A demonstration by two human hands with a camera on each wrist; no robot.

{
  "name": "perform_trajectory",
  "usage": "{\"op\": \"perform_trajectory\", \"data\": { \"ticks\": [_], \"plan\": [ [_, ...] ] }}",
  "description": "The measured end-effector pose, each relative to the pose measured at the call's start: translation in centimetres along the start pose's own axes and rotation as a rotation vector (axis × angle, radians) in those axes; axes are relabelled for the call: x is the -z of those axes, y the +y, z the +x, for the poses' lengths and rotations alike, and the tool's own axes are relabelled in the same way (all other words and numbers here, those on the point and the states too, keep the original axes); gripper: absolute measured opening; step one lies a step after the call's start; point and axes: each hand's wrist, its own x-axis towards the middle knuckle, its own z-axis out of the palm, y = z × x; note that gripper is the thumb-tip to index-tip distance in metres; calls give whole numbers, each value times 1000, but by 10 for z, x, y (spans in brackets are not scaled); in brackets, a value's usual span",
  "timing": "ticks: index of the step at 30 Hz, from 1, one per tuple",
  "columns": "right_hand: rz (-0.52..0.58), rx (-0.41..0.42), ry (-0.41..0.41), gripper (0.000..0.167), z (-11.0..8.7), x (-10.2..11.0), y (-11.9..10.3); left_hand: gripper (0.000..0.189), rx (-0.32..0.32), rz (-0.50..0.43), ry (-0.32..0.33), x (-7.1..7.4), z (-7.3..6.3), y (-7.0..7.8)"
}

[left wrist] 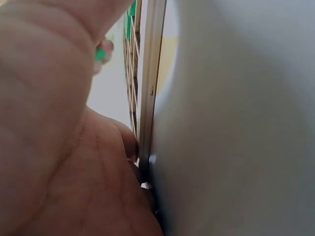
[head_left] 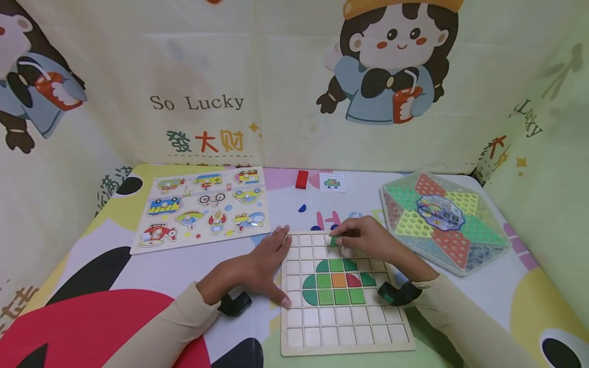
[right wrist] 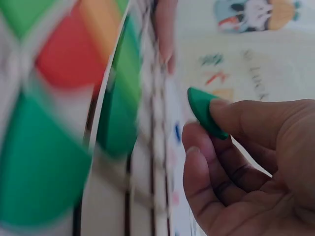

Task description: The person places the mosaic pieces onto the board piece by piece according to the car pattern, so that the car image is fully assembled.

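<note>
A square wooden grid board (head_left: pixel 347 350) lies flat on the table, with green, orange and red tiles set in its middle cells. My left hand (head_left: pixel 258 269) rests against the board's left edge, thumb low and fingers extended toward the far corner. Over the far rows of the grid, my right hand (head_left: pixel 371 238) pinches a green tile (right wrist: pixel 201 108) with a curved edge between thumb and fingertips. Among the seated tiles are an orange square (head_left: pixel 339 280), a red quarter-round (head_left: pixel 353 280) and several green squares and quarter-rounds.
Beyond the board lie a red rectangular block (head_left: pixel 301 179), a small pattern card (head_left: pixel 332 182) and a blue piece (head_left: pixel 302 208). A vehicle picture puzzle (head_left: pixel 202 237) is at the left, a boxed star-pattern game (head_left: pixel 444 225) at the right. A printed cloth (head_left: pixel 285 76) hangs behind.
</note>
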Motion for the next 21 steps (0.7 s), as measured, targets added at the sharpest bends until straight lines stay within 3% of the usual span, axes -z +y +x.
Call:
{"op": "perform_trajectory", "data": {
  "ticks": [4, 10, 21],
  "plan": [
    [73, -7, -82, 15, -16, 0, -11, 129, 12, -6, -11, 1, 0, 1],
    [74, 67, -166, 15, -32, -1, -8, 127, 23, -23, -23, 3, -2, 2],
    [68, 133, -201, 14, -63, 4, 4, 123, -7, -24, -41, 7, -2, 2]
  ]
}}
